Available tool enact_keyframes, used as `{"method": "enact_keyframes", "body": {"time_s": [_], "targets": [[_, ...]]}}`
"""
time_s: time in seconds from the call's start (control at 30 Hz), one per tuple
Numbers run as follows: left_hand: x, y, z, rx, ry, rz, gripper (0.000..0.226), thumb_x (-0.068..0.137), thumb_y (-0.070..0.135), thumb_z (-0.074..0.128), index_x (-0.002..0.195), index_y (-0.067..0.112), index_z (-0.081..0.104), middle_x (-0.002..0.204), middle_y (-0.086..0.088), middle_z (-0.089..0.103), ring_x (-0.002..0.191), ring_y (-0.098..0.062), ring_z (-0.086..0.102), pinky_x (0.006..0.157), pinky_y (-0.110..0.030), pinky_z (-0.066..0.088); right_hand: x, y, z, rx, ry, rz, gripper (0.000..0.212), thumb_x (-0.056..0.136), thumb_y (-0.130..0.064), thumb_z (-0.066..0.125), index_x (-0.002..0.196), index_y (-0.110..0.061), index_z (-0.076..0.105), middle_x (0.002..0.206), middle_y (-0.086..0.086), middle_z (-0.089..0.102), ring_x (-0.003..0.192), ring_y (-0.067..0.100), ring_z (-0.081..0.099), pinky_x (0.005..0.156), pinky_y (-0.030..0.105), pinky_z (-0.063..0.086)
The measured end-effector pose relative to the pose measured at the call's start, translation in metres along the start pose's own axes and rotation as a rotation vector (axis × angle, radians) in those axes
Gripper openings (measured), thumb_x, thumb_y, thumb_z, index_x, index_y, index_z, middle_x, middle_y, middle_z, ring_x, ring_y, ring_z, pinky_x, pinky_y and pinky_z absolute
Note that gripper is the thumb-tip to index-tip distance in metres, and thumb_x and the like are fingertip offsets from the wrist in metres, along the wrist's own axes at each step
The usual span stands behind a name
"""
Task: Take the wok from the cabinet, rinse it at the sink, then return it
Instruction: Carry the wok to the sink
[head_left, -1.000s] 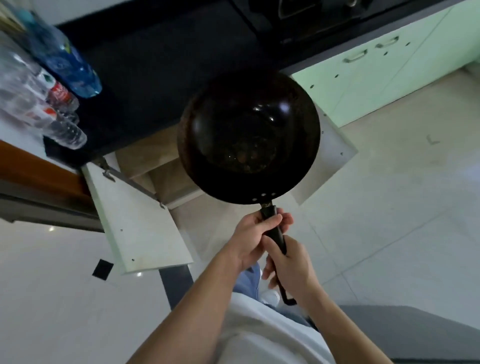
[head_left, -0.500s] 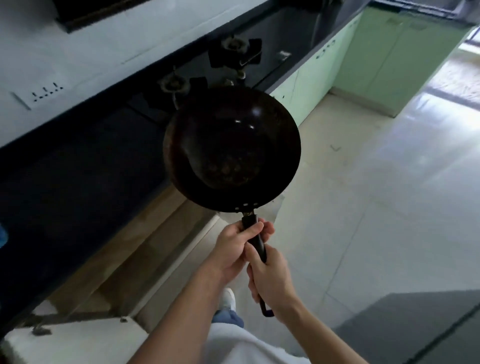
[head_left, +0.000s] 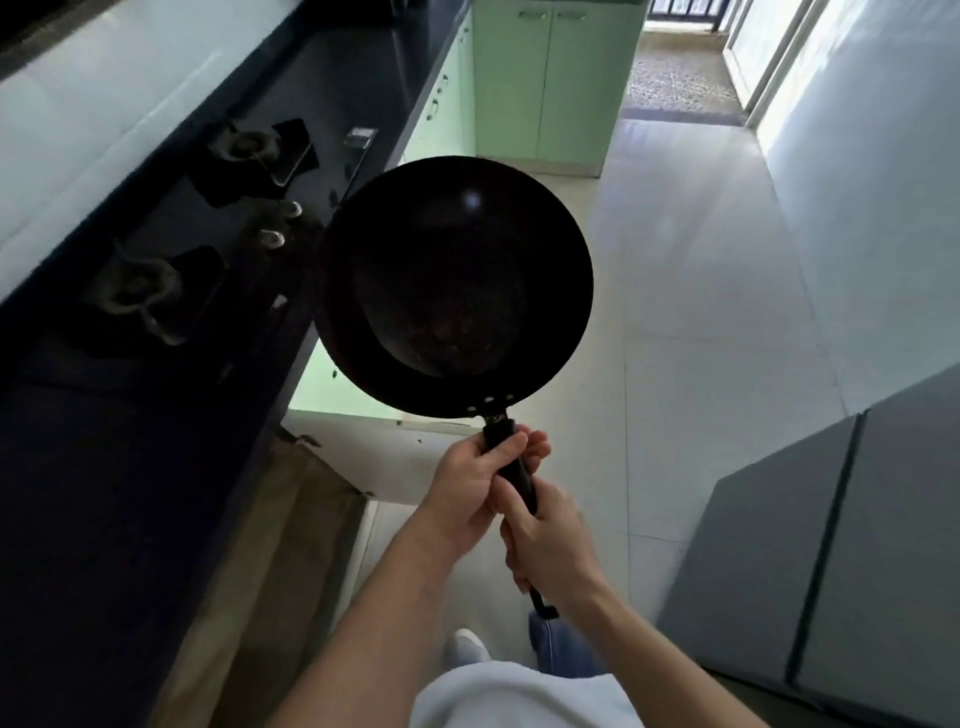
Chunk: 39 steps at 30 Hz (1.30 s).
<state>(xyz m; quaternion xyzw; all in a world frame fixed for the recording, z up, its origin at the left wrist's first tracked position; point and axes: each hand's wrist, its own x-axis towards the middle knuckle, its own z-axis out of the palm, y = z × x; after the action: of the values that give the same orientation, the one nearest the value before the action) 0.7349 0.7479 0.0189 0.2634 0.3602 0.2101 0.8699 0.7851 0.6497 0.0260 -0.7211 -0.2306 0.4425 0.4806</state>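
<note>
I'm in a home kitchen: gas hob (head_left: 171, 244) set in a dark countertop (head_left: 104, 441), green cabinets (head_left: 550, 88), tiled floor (head_left: 701, 312).

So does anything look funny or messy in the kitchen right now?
Only one thing: the cabinet door under the counter hangs open into the walkway, just behind the wok. The wok has brownish specks at its bottom. Both hands, left hand and right hand, grip its handle firmly. Nothing is spilled.
</note>
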Motion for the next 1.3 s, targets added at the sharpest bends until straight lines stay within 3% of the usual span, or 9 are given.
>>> {"method": "enact_keyframes", "body": {"time_s": [0.1, 0.33, 0.73, 0.93, 1.13, 1.3], "targets": [[0.023, 0.001, 0.016, 0.034, -0.026, -0.034, 0.02, 0.094, 0.001, 0.056, 0.112, -0.007, 0.059, 0.1, -0.017, 0.072, 0.092, -0.023, 0.072, 0.076, -0.024, 0.057, 0.016, -0.002, -0.014, 0.031, 0.059, 0.008, 0.032, 0.098, -0.03, 0.055, 0.077, -0.007, 0.056, 0.051, 0.003, 0.053, 0.037, 0.018, 0.048, 0.038, 0.03, 0.042], [0.101, 0.007, 0.061, 0.092, -0.062, -0.087, 0.023, 0.095, 0.0, 0.056, 0.116, -0.01, 0.057, 0.102, -0.018, 0.072, 0.091, -0.023, 0.072, 0.076, -0.023, 0.057, 0.083, -0.01, -0.062, 0.121, 0.104, 0.004, 0.032, 0.099, -0.029, 0.055, 0.083, -0.001, 0.058, 0.052, 0.005, 0.053, 0.038, 0.018, 0.047, 0.039, 0.028, 0.043], [0.269, 0.03, 0.197, 0.08, -0.033, -0.124, 0.03, 0.096, 0.004, 0.055, 0.121, -0.011, 0.055, 0.104, -0.017, 0.071, 0.093, -0.021, 0.072, 0.076, -0.023, 0.057, 0.244, -0.059, -0.206, 0.085, 0.108, 0.024, 0.036, 0.097, -0.031, 0.056, 0.085, 0.004, 0.057, 0.054, 0.009, 0.054, 0.039, 0.024, 0.05, 0.042, 0.039, 0.047], [0.32, 0.04, 0.24, 0.081, -0.012, -0.141, 0.031, 0.097, 0.003, 0.053, 0.123, -0.014, 0.053, 0.105, -0.018, 0.069, 0.09, -0.021, 0.071, 0.078, -0.023, 0.058, 0.289, -0.079, -0.249, 0.145, 0.089, 0.021, 0.03, 0.099, -0.026, 0.056, 0.08, -0.003, 0.057, 0.051, 0.006, 0.051, 0.036, 0.019, 0.046, 0.035, 0.028, 0.042], [0.377, 0.056, 0.261, 0.074, -0.003, -0.143, 0.032, 0.097, 0.003, 0.053, 0.124, -0.014, 0.053, 0.105, -0.018, 0.069, 0.09, -0.02, 0.072, 0.077, -0.023, 0.058, 0.347, -0.092, -0.273, 0.099, 0.098, 0.005, 0.029, 0.098, -0.028, 0.058, 0.076, -0.01, 0.059, 0.051, 0.001, 0.054, 0.039, 0.016, 0.047, 0.042, 0.032, 0.042], [0.438, 0.083, 0.274, 0.074, -0.004, -0.135, 0.032, 0.096, 0.002, 0.054, 0.123, -0.015, 0.053, 0.102, -0.018, 0.07, 0.088, -0.02, 0.072, 0.075, -0.023, 0.058, 0.409, -0.117, -0.286, 0.116, 0.087, 0.01, 0.026, 0.099, -0.026, 0.057, 0.078, -0.009, 0.059, 0.049, 0.0, 0.053, 0.036, 0.014, 0.046, 0.038, 0.027, 0.041]]}}
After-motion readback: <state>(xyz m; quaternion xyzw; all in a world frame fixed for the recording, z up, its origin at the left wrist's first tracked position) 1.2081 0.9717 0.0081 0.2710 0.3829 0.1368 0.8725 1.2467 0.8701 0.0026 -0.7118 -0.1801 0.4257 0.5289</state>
